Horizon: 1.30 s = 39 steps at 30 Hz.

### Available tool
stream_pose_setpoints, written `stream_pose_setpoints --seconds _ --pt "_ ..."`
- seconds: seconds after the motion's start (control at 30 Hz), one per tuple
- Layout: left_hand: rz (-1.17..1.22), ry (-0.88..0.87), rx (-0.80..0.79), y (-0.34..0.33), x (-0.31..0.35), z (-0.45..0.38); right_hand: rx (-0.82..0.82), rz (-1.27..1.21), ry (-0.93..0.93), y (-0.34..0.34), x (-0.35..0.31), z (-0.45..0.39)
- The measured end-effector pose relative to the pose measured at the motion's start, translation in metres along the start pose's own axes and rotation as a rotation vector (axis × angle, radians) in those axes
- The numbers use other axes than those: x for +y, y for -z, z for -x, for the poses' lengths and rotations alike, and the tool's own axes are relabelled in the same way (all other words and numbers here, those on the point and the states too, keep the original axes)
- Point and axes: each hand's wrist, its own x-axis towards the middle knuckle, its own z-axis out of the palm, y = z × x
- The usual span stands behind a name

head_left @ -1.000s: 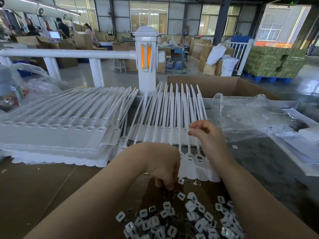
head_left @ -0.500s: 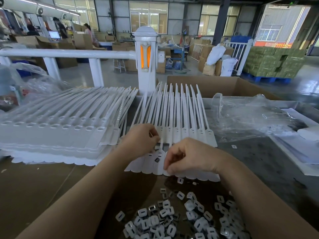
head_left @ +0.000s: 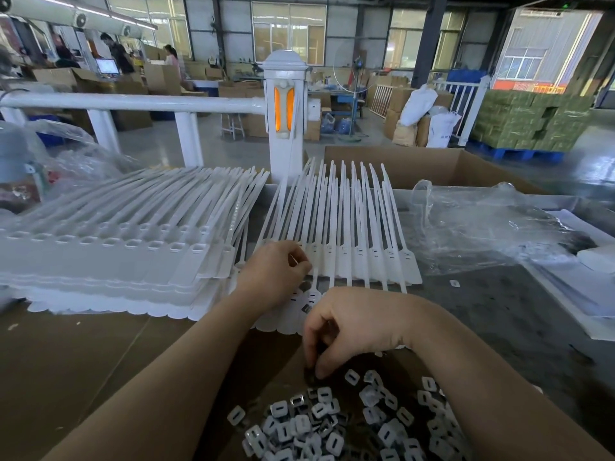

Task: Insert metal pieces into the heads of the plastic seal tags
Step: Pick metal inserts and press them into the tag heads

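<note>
A row of joined white plastic seal tags lies in front of me, straps pointing away and heads toward me. My left hand rests on the left end of this row, its fingers curled on a strap. One tag head near it shows a dark metal piece set in. My right hand reaches down to the edge of a pile of small metal pieces and white caps on brown cardboard. Its fingertips pinch at a dark piece there. My hand hides the piece.
A tall stack of white tag sheets lies at the left. Crumpled clear plastic bags sit at the right, an open cardboard box behind them. A white railing post stands beyond the table.
My right hand has dropped from the tag heads down to the pile of metal pieces. My left hand, at the pile a second ago, has stayed on the left end of the tag row.
</note>
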Motion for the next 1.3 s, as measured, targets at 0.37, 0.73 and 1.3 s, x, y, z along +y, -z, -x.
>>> stream_pose_setpoints --seconds 0.37,0.73,1.3 --pt "-0.006 0.007 0.010 -0.002 -0.002 0.000 -0.095 -0.008 0.098 -0.006 -0.024 -0.003" --pt "-0.023 0.026 0.008 -0.001 0.001 0.001 -0.087 -0.016 0.080 -0.010 -0.022 -0.005" --pt "0.805 0.232 -0.342 0.019 0.038 0.011 1.136 -0.230 -0.140 -0.001 0.037 -0.007"
